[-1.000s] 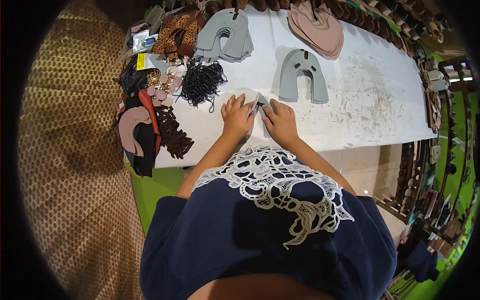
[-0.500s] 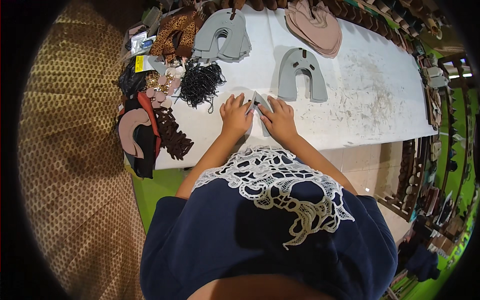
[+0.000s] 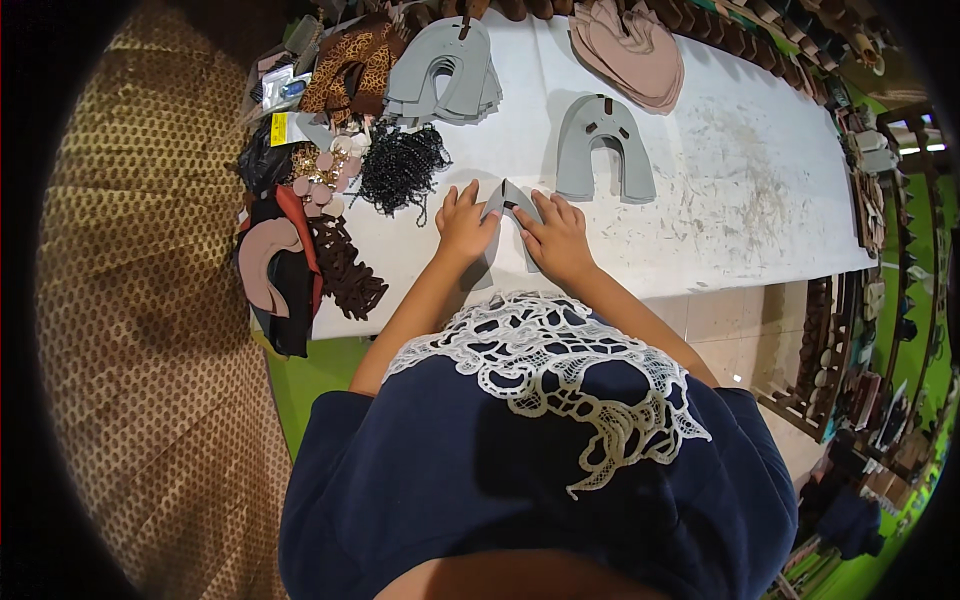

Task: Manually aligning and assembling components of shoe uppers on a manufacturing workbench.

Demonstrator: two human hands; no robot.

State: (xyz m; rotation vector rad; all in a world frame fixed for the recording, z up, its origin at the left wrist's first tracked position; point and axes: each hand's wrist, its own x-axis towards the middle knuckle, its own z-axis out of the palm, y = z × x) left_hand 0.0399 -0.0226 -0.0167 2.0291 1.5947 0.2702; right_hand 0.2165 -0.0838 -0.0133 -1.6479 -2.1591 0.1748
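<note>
My left hand and my right hand lie side by side on the white table, fingers pressed onto a grey U-shaped cut piece. The piece is folded up between the two hands so its middle peaks above the table; most of it is hidden under my fingers. Just beyond my right hand lies a flat grey U-shaped piece. A stack of the same grey pieces sits further back to the left.
A pile of pink cut pieces sits at the far edge. Black beaded trim, leopard-print pieces, pink discs and dark brown and pink parts crowd the table's left end. Racks stand to the right.
Both hands stay on the grey piece; it has been pinched up higher between them, and the view has shifted slightly.
</note>
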